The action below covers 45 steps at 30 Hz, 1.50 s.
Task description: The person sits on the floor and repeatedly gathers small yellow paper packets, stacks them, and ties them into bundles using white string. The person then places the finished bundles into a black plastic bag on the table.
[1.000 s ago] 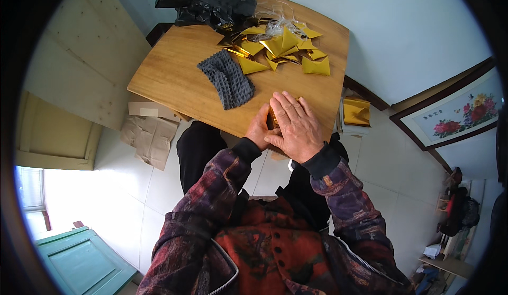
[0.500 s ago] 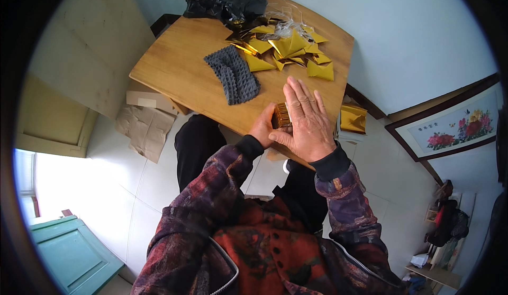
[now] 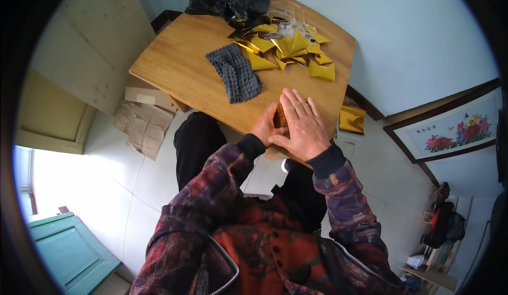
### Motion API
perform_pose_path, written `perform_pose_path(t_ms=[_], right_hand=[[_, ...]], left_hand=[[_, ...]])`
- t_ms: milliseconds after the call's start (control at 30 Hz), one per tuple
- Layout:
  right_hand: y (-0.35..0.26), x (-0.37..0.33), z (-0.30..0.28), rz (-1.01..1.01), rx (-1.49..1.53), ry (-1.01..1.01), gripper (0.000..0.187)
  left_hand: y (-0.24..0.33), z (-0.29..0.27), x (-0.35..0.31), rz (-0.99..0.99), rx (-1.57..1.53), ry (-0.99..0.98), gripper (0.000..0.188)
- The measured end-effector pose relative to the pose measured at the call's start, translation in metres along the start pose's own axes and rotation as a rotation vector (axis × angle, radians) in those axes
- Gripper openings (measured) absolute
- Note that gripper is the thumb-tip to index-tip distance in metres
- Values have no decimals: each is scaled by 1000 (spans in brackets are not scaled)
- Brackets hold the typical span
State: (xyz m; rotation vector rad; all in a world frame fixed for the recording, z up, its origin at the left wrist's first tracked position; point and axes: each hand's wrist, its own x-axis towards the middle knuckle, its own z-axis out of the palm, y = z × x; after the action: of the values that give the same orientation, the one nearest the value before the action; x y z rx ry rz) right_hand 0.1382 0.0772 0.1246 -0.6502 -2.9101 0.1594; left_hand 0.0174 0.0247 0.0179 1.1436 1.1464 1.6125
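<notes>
My left hand [image 3: 264,126] is closed around a small bundle of folded gold foil paper [image 3: 280,116] at the near edge of the wooden table. Only a brown-gold strip of it shows between my hands. My right hand [image 3: 302,126] lies over the bundle from the right, palm against it. Its fingers stretch out straight and its thumb reaches across to my left hand. Beyond my hands, a dark grey textured cloth [image 3: 236,75] lies on the tabletop. Behind that is a loose pile of folded gold foil pieces [image 3: 291,46].
The wooden table [image 3: 174,52] carries a black plastic bag [image 3: 227,3] at its far side and clear plastic scraps [image 3: 288,26] beside the pile. More gold foil sheets [image 3: 352,119] sit stacked below the table's right edge. Brown cardboard [image 3: 144,128] lies on the floor at left.
My right hand has come down lower over the bundle, its fingertips nearer to me, and covers more of it. My left hand keeps its hold in nearly the same place.
</notes>
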Motion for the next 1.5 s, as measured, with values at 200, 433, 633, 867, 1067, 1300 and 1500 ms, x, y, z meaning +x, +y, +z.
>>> perform_pose_path(t_ms=[200,433,633,867,1067,1300,1500], right_hand=[[-2,-1,0,4,-39,43,97],[32,-20,-25,97,290,464,74],[32,-65,19,496,778,340,55],[11,-62,15,244,912,248,45],[-2,-63,1,266,980,202,44],[3,-72,18,325,1008,155,53],[8,-75,33,366,1292,18,54]], left_hand=[[3,1,0,15,62,20,62],[1,5,-2,-36,-76,-10,54],[3,1,-4,-64,-199,-36,52],[18,2,-17,-69,-327,-76,50],[36,5,-25,-16,-354,-83,46],[31,4,-34,-451,-798,14,31],[32,0,-44,-468,-743,33,30]])
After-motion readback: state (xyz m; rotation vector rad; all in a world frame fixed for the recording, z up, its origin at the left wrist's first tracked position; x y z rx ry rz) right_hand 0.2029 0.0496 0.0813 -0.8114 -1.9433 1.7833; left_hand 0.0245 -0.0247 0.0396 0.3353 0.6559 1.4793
